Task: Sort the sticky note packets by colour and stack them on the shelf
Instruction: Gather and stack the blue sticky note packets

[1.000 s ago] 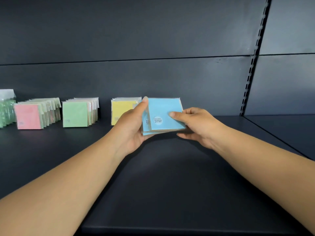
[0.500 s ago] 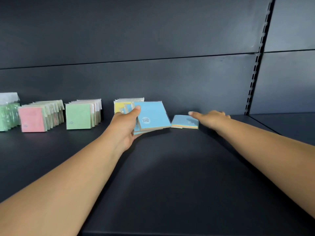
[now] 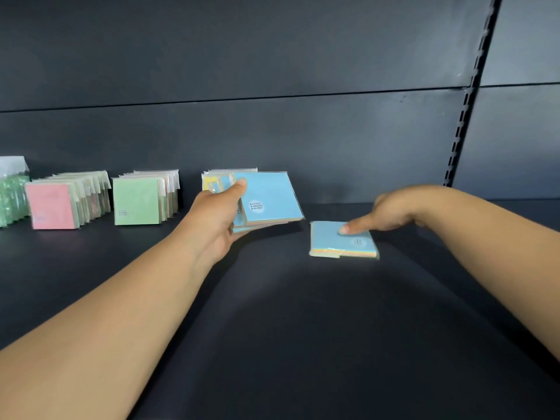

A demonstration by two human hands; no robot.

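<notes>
My left hand grips a small stack of blue sticky note packets, thumb on top, held just above the dark shelf. To its right a single blue packet lies flat on the shelf. My right hand touches that packet's top with a fingertip; the other fingers are blurred. Behind my left hand stands a row of yellow packets, mostly hidden. Further left stand a green row and a pink row.
At the far left edge stands a clear bag of green items. The shelf's back panel rises right behind the rows. A slotted upright divides this bay from the one on the right.
My right hand took one blue packet from the stack, laid it flat on the shelf to the right and slid it nearer to me. My left hand kept the remaining stack, shifting slightly left.
</notes>
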